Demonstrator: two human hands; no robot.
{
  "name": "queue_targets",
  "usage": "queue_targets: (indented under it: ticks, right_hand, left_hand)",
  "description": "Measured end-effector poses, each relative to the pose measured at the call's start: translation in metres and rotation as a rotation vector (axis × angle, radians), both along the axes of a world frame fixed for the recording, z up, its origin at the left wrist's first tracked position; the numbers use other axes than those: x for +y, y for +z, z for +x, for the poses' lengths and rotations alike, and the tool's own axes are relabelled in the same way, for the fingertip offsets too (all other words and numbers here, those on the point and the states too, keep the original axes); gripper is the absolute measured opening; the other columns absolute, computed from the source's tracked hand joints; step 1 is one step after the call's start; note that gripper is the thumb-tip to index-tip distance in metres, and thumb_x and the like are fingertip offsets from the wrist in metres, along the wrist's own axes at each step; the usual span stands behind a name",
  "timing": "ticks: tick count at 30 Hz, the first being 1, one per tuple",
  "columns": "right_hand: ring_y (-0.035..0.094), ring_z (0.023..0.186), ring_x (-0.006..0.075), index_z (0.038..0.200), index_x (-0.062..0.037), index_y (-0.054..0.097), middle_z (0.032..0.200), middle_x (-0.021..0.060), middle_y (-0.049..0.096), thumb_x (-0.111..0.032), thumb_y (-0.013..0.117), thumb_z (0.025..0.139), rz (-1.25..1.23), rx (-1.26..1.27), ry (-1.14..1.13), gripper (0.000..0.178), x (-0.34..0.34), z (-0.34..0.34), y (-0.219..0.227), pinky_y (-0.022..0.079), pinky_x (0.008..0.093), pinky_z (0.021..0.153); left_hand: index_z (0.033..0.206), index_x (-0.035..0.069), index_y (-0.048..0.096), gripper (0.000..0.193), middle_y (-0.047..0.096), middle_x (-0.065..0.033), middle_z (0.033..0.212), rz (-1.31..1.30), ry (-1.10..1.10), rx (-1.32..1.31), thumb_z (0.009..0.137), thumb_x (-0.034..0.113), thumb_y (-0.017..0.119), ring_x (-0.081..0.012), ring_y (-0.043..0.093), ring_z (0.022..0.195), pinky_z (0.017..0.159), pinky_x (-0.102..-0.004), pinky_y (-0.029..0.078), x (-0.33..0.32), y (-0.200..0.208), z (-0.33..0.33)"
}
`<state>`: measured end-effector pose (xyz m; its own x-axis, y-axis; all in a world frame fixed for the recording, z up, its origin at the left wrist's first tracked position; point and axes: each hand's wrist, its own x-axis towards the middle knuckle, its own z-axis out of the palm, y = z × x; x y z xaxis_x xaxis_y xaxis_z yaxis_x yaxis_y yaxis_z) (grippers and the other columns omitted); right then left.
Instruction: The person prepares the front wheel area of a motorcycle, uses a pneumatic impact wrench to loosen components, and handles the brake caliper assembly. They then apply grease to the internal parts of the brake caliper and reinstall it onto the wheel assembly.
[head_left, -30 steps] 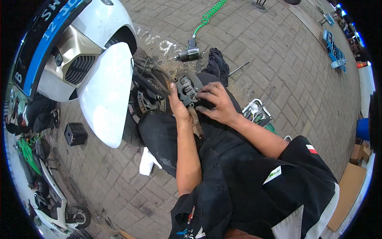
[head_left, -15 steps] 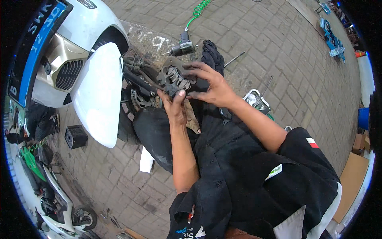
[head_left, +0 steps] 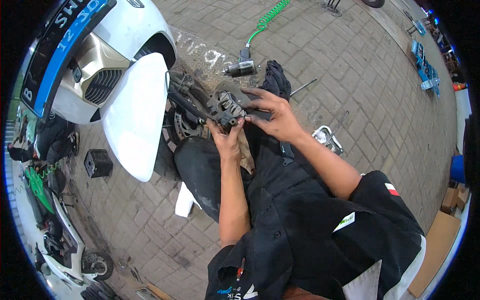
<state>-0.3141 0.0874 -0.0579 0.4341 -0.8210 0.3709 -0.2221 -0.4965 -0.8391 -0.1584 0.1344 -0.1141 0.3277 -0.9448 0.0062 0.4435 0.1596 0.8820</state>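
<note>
A dark, grimy brake caliper (head_left: 227, 106) is held up over my lap, next to the scooter's front wheel. My left hand (head_left: 228, 145) grips its lower end, thumb on the near side and fingers partly hidden underneath. At the caliper's right edge is my right hand (head_left: 281, 119), its blackened fingertips bent against the metal and its thumb close to my left thumb. Whether a small part sits between those fingertips is too small to tell. Just left of the caliper, the brake disc (head_left: 184, 124) shows on the wheel. A small black metal piece (head_left: 286, 153) rests on my right thigh.
A white scooter body panel (head_left: 136, 117) stands close on the left. Beyond the caliper an impact wrench (head_left: 241, 68) lies on a metal plate, joined to a green coiled hose (head_left: 270, 18). A white tray (head_left: 327, 139) is at right, a black crate (head_left: 99, 164) at left.
The whole view has shifted, moving the scene rightward. The caliper is tilted a little differently in my left hand, and my right fingers have closed in nearer to its edge.
</note>
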Motion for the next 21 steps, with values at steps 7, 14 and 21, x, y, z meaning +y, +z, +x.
queue_targets:
  ticks: [7,14,21]
  right_hand:
    - [0.061,0.102,0.0275,0.127,-0.0056,0.055,0.113,0.0131,0.059,-0.029,0.076,0.078,0.375,0.208,-0.08,0.058,0.0,-0.054,-0.026,0.049,0.0346,0.091]
    - [0.061,0.103,0.0351,0.13,-0.0053,0.05,0.108,0.0191,0.061,-0.032,0.082,0.07,0.391,0.593,-0.117,0.073,0.059,-0.074,-0.045,0.048,0.0427,0.085]
    - [0.059,0.089,0.0374,0.126,-0.003,0.051,0.094,0.018,0.06,-0.015,0.077,0.072,0.431,0.578,-0.069,0.061,0.107,-0.068,-0.02,0.048,0.0412,0.078]
  left_hand:
    - [0.14,-0.003,0.027,0.076,0.049,-0.0115,0.125,0.062,0.091,-0.005,0.077,-0.002,0.07,-0.0212,0.052,0.111,0.094,-0.0322,0.044,0.003,-0.003,-0.003]
    - [0.143,0.005,0.022,0.094,0.043,-0.0083,0.134,-0.037,0.193,0.034,0.069,0.002,0.08,-0.0215,0.048,0.118,0.1,-0.034,0.04,-0.003,-0.025,-0.017]
    - [0.146,0.003,0.015,0.105,0.039,-0.013,0.134,-0.042,0.216,-0.095,0.069,0.019,0.083,-0.0255,0.042,0.121,0.104,-0.0358,0.034,-0.004,-0.047,-0.014]
